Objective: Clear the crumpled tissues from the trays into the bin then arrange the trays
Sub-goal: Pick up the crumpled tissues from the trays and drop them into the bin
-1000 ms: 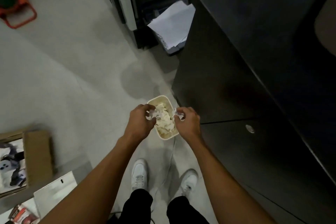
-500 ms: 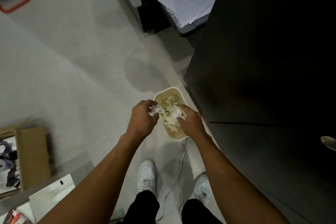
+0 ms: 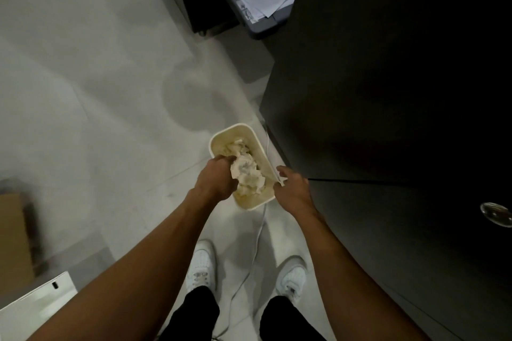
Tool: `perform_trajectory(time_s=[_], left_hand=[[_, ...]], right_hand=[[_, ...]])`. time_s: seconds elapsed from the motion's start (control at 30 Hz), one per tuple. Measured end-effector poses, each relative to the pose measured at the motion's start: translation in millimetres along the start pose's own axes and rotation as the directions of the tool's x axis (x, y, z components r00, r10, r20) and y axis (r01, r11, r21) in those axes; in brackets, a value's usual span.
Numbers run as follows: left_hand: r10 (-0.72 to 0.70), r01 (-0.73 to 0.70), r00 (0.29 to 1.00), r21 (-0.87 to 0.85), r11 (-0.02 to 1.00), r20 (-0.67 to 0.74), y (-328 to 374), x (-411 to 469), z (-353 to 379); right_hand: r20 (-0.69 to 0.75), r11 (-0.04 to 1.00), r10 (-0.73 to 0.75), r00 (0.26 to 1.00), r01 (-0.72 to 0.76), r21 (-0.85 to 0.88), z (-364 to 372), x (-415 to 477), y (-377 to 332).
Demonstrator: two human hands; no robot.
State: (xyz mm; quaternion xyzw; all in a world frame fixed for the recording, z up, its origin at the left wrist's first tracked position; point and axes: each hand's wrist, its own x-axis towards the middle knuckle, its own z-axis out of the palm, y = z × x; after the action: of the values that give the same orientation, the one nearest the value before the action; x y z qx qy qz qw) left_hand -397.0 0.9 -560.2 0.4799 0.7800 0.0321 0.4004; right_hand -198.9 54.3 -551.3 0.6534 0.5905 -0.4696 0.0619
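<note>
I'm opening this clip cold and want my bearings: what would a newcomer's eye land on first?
The pale bin on the grey floor at centre, holding discarded tissues, stands out. The left hand grips a crumpled tissue just over it, with the right hand at the bin's right rim. A big dark cabinet fills the right side.

1 bin (image 3: 235, 126), 1 gripped tissue wad (image 3: 247, 173), 1 L hand (image 3: 219, 178), 1 R hand (image 3: 292, 188), 2 shoes (image 3: 201, 266) (image 3: 292, 275), 1 cable (image 3: 259, 232)
</note>
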Motion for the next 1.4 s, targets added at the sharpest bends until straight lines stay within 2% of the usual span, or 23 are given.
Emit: perform_trajectory(time_s=[0.13,0.3,0.6,0.77,0.87,1.07,1.4], left_hand=[[-0.045,0.045,0.999,0.002,0.999,0.008,1,-17,0],[0.004,-0.005,1.000,-0.051,0.999,-0.026,10,-49,-31],[0.092,-0.108,0.991,-0.175,0.979,-0.092,90,-148,-149],[0.172,-0.199,0.975,-0.220,0.955,-0.139,141,-204,-224],[0.200,-0.239,0.965,-0.253,0.937,-0.170,174,-235,-264],[0.356,-0.410,0.903,-0.235,0.881,-0.241,248,-285,-316],[0.636,-0.666,0.745,-0.153,0.731,-0.204,389,-356,-316]], right_hand=[[-0.003,0.999,-0.013,1.000,0.014,0.031,-8,-9,-3],[-0.001,0.996,-0.044,0.999,0.044,0.072,-28,-47,-28],[-0.073,0.989,-0.124,0.990,0.130,0.074,-106,-165,-116],[-0.175,0.971,-0.200,0.964,0.219,0.098,-161,-241,-165],[-0.281,0.956,-0.238,0.930,0.275,0.099,-196,-284,-186],[-0.450,0.917,-0.267,0.852,0.368,0.153,-268,-359,-206],[-0.716,0.891,-0.199,0.670,0.428,0.152,-374,-453,-155]])
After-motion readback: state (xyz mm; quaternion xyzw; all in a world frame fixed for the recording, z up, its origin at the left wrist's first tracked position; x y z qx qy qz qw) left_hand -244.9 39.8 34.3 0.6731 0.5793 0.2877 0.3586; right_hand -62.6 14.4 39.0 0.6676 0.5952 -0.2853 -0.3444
